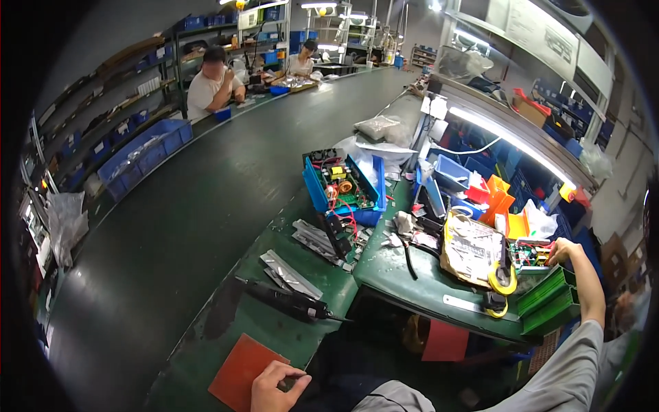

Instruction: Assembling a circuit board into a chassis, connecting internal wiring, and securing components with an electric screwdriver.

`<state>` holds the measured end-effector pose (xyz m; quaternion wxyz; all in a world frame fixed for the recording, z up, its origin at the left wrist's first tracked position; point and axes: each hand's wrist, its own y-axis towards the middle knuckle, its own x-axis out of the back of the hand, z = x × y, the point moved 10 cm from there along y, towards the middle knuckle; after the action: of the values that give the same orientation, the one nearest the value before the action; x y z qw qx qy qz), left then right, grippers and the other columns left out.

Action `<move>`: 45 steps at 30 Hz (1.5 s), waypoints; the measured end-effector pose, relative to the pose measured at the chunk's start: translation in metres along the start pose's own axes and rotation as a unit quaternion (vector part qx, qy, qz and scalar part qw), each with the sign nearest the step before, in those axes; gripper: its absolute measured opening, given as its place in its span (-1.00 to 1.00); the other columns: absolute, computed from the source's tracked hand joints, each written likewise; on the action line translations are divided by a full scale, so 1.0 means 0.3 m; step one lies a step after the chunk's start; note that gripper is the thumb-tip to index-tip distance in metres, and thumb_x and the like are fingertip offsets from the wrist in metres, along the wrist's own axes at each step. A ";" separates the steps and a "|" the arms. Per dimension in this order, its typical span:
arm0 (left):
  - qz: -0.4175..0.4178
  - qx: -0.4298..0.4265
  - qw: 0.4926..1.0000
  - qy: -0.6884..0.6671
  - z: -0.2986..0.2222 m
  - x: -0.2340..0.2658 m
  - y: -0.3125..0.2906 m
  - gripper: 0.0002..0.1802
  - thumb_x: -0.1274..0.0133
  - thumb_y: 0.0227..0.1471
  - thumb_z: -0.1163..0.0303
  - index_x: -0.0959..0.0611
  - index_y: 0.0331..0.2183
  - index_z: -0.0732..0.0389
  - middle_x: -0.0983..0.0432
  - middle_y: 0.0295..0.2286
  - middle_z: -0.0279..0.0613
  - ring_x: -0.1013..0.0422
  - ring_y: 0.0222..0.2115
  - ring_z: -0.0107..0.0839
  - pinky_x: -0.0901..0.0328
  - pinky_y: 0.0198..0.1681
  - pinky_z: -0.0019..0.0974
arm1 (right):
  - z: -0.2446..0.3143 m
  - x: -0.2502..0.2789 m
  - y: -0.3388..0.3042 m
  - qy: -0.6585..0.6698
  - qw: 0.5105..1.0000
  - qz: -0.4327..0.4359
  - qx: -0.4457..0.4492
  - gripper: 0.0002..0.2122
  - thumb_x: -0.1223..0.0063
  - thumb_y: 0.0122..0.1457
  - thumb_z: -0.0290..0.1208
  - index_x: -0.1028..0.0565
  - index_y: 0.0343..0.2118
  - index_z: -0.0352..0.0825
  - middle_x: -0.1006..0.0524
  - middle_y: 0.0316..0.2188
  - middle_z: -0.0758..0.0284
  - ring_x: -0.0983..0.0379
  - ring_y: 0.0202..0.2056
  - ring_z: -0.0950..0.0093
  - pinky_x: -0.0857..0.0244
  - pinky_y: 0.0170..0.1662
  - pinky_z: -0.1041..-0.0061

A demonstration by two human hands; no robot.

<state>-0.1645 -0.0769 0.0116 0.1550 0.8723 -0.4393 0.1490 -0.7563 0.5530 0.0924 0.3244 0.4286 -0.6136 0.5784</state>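
My left hand [276, 388] rests over the edge of a reddish-brown mat [241, 367] at the front of the bench. Its thumb and fingers are curled together; whatever may be between them is too small to make out. Far to the right, my right arm stretches out, and my right hand [565, 250] bends its fingers over the end of a green circuit board [528, 255] with yellow and red parts. Those fingertips are partly hidden. Just below that hand stand green slotted panels [549, 302]. A black electric screwdriver [288, 299] lies beyond the mat.
Metal strips [291, 273] lie past the screwdriver. A blue bin [379, 185] holds more circuit boards. A paper-covered box [472, 247], yellow tape roll [503, 280] and steel ruler [463, 303] sit on the right bench. Two people work across the long dark table [206, 199].
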 end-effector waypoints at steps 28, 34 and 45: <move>-0.249 -0.010 0.967 0.061 0.150 0.305 -0.029 -0.75 -0.27 0.07 0.38 -0.51 -0.44 0.24 -0.34 -0.58 -0.30 -0.25 -0.58 -0.38 -0.28 -0.44 -0.31 | 1.645 -0.206 -0.630 -0.094 0.859 -0.167 0.474 -0.72 -0.06 0.23 -0.18 -0.54 -0.12 -0.25 -0.55 -0.23 0.22 -0.55 -0.18 0.23 -0.44 -0.19 0.23; -0.205 0.073 0.957 -0.192 0.036 0.150 0.002 -0.53 -0.19 0.04 0.56 -0.21 -0.64 0.19 -0.08 -0.64 -0.47 -0.03 -0.57 -0.60 -0.06 -0.50 -0.41 | 2.111 -0.466 -0.950 0.010 0.742 -0.198 0.640 -0.75 -0.10 0.19 -0.27 -0.50 -0.12 -0.23 -0.55 -0.32 0.29 -0.57 -0.25 0.30 -0.50 -0.30 0.32; 0.171 0.021 0.696 -0.697 -0.230 -0.559 0.092 -0.45 0.04 0.30 0.26 -0.25 0.18 0.32 -0.35 0.06 -0.13 -0.28 0.10 -0.42 -0.15 0.17 -0.33 | 2.298 -0.487 -1.238 0.285 0.646 -0.179 0.685 -0.87 -0.17 0.10 -0.52 -0.60 -0.27 -0.29 -0.61 -0.43 0.22 -0.58 -0.46 0.33 -0.45 -0.40 0.42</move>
<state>-0.2909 0.0559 0.0116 -0.2422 0.6388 -0.5598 -0.4689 -0.2924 -0.0923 0.0391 0.1946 0.4440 0.1689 0.8582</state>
